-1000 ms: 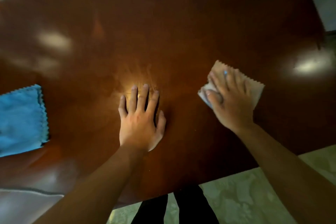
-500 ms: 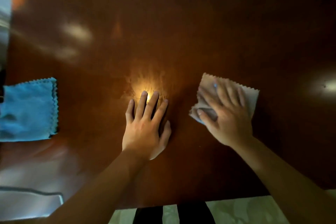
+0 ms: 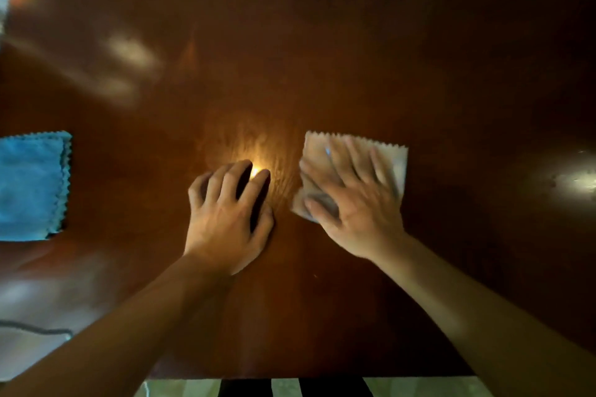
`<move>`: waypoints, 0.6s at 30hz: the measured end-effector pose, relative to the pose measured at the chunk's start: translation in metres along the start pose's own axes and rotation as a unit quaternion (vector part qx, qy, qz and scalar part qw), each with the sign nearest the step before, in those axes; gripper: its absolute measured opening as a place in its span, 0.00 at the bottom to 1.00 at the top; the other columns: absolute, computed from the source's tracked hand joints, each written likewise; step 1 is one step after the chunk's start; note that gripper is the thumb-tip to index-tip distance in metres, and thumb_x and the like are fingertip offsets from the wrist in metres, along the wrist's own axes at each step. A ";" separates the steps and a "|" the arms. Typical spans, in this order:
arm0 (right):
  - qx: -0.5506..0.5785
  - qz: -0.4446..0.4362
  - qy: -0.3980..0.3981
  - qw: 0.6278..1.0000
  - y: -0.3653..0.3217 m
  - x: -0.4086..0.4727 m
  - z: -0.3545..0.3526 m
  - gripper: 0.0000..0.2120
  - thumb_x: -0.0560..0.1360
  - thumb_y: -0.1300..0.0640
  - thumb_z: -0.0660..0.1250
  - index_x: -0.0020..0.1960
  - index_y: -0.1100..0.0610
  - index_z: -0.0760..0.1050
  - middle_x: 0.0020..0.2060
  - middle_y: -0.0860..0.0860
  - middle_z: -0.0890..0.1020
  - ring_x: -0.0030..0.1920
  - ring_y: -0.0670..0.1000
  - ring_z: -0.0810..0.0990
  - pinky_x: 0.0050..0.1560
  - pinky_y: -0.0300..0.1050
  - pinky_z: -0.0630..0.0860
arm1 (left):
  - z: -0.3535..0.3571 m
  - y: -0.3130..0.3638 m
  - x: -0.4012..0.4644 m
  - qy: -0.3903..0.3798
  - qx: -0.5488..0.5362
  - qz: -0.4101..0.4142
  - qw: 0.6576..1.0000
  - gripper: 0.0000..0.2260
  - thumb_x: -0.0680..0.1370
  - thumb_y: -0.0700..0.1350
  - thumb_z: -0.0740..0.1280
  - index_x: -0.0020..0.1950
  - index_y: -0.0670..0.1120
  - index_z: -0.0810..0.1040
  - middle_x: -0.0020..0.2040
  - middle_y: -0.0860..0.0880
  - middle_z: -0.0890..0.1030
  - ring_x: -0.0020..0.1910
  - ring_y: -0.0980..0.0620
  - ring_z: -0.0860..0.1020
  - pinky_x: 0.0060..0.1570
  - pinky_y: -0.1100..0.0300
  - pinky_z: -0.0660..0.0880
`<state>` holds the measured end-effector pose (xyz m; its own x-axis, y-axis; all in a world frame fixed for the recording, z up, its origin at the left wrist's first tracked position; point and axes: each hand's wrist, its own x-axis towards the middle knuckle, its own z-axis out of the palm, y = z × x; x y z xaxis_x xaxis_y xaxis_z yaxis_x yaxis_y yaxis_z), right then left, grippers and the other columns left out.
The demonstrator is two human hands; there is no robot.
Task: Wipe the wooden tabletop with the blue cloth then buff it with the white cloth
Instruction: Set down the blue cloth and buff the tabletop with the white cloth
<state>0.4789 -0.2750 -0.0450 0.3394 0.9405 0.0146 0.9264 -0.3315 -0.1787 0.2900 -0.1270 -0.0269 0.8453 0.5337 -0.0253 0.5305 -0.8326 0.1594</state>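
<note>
Two hands on the table [image 3: 322, 58]; right hand [image 3: 358, 203] presses flat on white cloth [image 3: 395, 161]; left hand [image 3: 225, 216] rests loosely curled, holding nothing; blue cloth [image 3: 30, 185] at left edge.

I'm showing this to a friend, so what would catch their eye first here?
Probably the bright glare spot mid-table, right at the left hand's fingertips. Next, the right hand pressing flat on the white cloth beside it. Then the blue cloth, lying folded at the table's left edge.
</note>
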 end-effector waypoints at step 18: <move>-0.013 0.022 -0.020 0.999 0.064 0.016 -0.015 0.26 0.82 0.35 0.52 0.80 0.38 0.59 0.81 0.53 0.61 0.83 0.59 0.54 0.79 0.65 0.54 | 0.027 0.065 0.119 -0.031 -0.004 -0.078 0.996 0.26 0.84 0.60 0.45 0.82 0.54 0.51 0.83 0.48 0.49 0.82 0.45 0.42 0.76 0.41 0.40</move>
<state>0.5461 -0.2825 -0.0410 0.3737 0.9270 -0.0327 0.9148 -0.3742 -0.1519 0.4267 -0.1219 -0.0464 0.7547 0.6465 -0.1114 0.6558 -0.7385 0.1568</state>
